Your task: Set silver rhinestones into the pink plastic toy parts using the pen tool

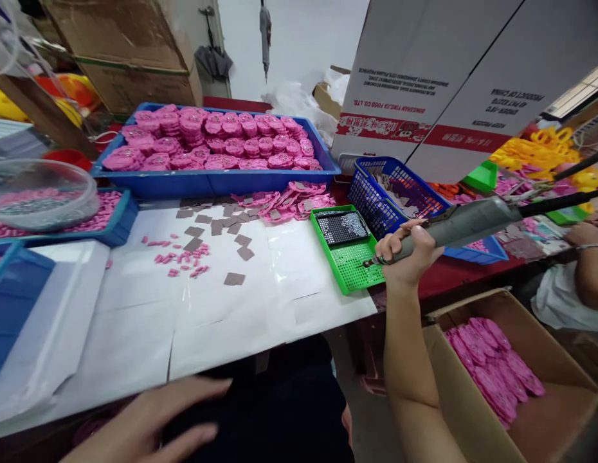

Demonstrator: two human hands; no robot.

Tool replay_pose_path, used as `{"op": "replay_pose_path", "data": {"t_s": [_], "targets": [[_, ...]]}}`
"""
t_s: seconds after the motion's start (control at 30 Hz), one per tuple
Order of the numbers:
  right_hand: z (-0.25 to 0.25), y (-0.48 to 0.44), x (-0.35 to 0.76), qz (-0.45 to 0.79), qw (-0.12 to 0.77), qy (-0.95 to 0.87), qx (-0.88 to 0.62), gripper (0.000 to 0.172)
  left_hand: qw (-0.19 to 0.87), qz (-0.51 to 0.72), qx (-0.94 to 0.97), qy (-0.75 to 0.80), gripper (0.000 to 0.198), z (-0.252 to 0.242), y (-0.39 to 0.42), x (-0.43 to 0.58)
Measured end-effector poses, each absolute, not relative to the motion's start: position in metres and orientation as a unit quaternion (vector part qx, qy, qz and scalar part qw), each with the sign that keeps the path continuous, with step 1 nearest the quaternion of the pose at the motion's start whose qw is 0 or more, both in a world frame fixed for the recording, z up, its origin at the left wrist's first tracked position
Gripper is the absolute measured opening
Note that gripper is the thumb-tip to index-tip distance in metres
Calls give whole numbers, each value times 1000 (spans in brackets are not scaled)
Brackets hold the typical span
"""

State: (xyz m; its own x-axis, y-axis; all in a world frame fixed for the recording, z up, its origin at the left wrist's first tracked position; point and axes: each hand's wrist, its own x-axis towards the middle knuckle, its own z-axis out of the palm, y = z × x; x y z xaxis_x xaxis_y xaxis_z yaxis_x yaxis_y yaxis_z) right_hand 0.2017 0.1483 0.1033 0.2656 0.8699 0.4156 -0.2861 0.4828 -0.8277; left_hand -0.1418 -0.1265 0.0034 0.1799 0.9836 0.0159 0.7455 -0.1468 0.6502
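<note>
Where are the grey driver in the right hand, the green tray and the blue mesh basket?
Grey driver [465, 225]: head view, middle of its body.
Green tray [330, 256]: head view, left rim.
Blue mesh basket [373, 207]: head view, near side wall.

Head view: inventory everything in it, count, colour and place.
Table: one, white top, centre
Screwdrivers: two, grey, one gripped, one hanging
Trays: at least three, green, right side
Insert: one, black, in nearest tray
Basket: one, blue, behind nearest tray
Bins: several, blue, back and left
Cartons: several brown, one white; back, lower right
Flat parts: many, pink, bin, table, carton
Small pieces: many, pink, centre
Plates: many, grey, centre
Tub: one, clear, left
Umbrella: one, grey, back
Loose parts: many, yellow, right background
Co-worker's arm: one, bare, right edge
Left hand: one, bare, lower left
Right hand: one, bare, gripping screwdriver
</note>
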Motion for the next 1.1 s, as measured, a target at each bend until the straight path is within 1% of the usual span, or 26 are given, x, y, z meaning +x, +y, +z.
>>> {"op": "replay_pose_path", "data": {"t_s": [0.07, 0.13, 0.17, 0.23, 0.33, 0.43, 0.57, 0.67, 0.77, 0.87, 0.97, 1.1], "targets": [[104, 146, 200, 396, 734, -457, -308, 15, 235, 263, 745, 567, 34, 29, -68, -125], [105, 144, 197, 395, 738, -457, -301, 15, 146, 287, 748, 580, 28, 48, 2, -104], [106, 142, 195, 394, 740, -455, -300, 16, 95, 276, 751, 592, 26, 52, 37, -94], [108, 139, 192, 395, 741, -452, -301, 18, -9, 199, 755, 625, 21, 52, 99, -77], [109, 133, 189, 399, 739, -450, -302, 19, -53, 171, 761, 624, 25, 37, 157, -63], [108, 127, 189, 407, 734, -452, -301, 21, -72, 156, 779, 603, 32, 22, 179, -63], [105, 122, 194, 405, 730, -457, -308, 20, -90, 141, 798, 579, 34, 17, 180, -71], [103, 123, 198, 398, 736, -451, -312, 19, -100, 131, 809, 564, 34, 19, 162, -75], [100, 127, 202, 385, 746, -446, -311, 18, -104, 114, 824, 546, 33, 21, 124, -73], [96, 135, 203, 378, 748, -445, -314, 21, -126, 108, 841, 515, 31, 23, 67, -63], [90, 146, 201, 377, 742, -447, -328, 25, -124, 149, 847, 495, 31, 22, 8, -49], [82, 161, 194, 385, 728, -450, -345, 27, -36, 248, 831, 496, 30, 12, -42, -33]]}}
